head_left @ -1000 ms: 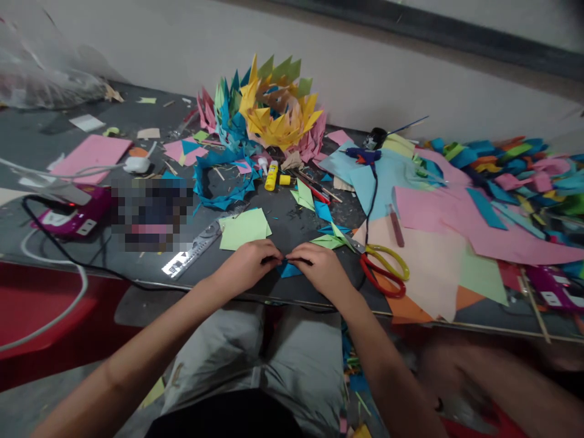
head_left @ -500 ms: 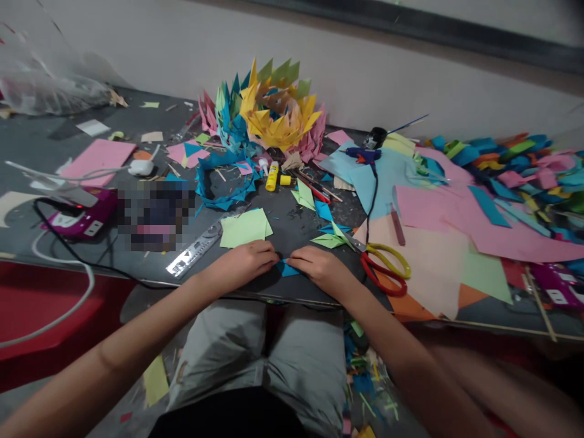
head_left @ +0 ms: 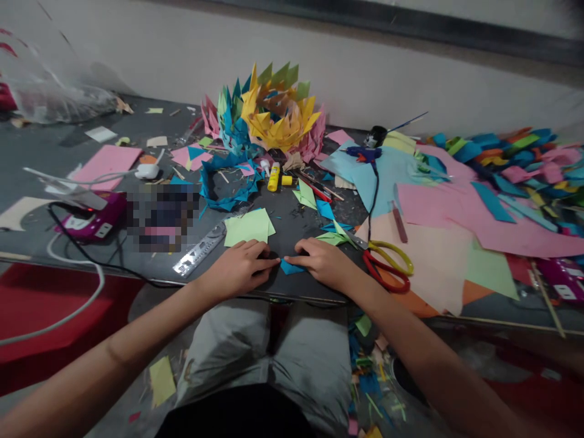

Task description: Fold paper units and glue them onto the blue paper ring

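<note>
Can't make out any brand or label anywhere. The clear ruler [head_left: 201,250] has printed markings, but they're way too small to read, and the yellow glue bottle [head_left: 274,176] is too far off for its label.

Both hands are down at the near edge of the tabletop [head_left: 292,222], working one small blue paper piece [head_left: 288,267] that lies flat between them. The left hand [head_left: 239,271] has its fingers curled in narrow, with a fingertip pressing on the piece's left corner. The right hand [head_left: 326,264] has its fingers bunched on the right side, covering part of it.

Around that:
- a little stack of green paper squares [head_left: 246,228] just behind the left hand
- one pair of scissors [head_left: 387,267] with red and yellow handles just right of the right hand
- one blue glue gun [head_left: 362,156] further back, its black cord running toward the scissors
- one big spiky paper flower [head_left: 269,115] against the wall, with a blue paper ring [head_left: 225,182] in front of it
- a sprawl of loose pink, blue and peach sheets [head_left: 433,213] covering the right side
- a magenta power strip [head_left: 91,220] on the left, with cables

Nothing sits between the camera and the hands.
</note>
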A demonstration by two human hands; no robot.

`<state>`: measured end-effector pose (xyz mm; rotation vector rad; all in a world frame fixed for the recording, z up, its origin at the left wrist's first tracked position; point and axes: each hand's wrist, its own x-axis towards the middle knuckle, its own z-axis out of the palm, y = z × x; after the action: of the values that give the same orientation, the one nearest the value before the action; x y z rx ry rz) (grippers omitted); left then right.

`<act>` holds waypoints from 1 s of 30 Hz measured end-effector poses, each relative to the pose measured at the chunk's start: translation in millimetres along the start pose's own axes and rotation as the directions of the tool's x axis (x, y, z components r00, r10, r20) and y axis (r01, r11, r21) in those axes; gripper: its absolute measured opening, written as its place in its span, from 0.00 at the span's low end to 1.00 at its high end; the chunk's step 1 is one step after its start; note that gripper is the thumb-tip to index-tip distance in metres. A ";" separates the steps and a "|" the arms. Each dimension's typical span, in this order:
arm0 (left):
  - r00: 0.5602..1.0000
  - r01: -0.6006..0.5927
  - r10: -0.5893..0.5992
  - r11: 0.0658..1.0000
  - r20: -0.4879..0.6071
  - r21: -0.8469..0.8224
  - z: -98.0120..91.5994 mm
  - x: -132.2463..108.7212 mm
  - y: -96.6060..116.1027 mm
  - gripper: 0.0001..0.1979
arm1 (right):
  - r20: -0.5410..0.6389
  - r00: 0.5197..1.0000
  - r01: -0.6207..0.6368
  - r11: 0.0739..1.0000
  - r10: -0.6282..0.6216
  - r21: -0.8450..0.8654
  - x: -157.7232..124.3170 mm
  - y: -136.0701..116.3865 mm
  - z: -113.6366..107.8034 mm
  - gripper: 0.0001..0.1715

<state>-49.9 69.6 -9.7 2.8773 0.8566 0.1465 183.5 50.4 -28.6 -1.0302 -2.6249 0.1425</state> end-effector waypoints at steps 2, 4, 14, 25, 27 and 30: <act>1.000 0.030 -0.030 0.999 -0.005 -0.028 0.0 -0.8 1.5 0.14 | 0.006 0.997 -0.075 0.997 0.075 0.031 -2.1 2.0 -5.0 0.18; 0.999 0.046 -0.046 0.998 -0.011 -0.048 -0.5 -0.1 3.4 0.14 | 0.009 0.991 -0.137 0.988 0.137 0.064 -4.9 3.6 -9.1 0.17; 0.984 0.125 -0.122 0.992 -0.130 0.009 13.5 11.2 23.0 0.14 | -0.248 0.953 -0.093 0.946 0.175 0.311 -18.6 -18.9 0.2 0.10; 0.986 -0.148 0.145 0.988 -0.084 -0.040 10.3 23.9 12.9 0.11 | -0.165 0.975 -0.096 0.950 0.150 0.299 -17.9 -13.7 2.6 0.14; 0.978 -0.187 0.188 0.982 -0.095 0.011 11.1 26.2 11.8 0.13 | -0.160 0.973 -0.115 0.947 0.168 0.299 -17.7 -13.3 2.7 0.13; 0.968 -0.213 0.217 0.976 -0.124 0.046 13.3 28.0 10.7 0.13 | -0.172 0.972 -0.105 0.952 0.160 0.289 -16.0 -11.6 2.8 0.09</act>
<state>-19.0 74.7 -19.6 3.0128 0.5673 0.3468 186.2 31.1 -33.0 -1.0623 -2.2806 0.4086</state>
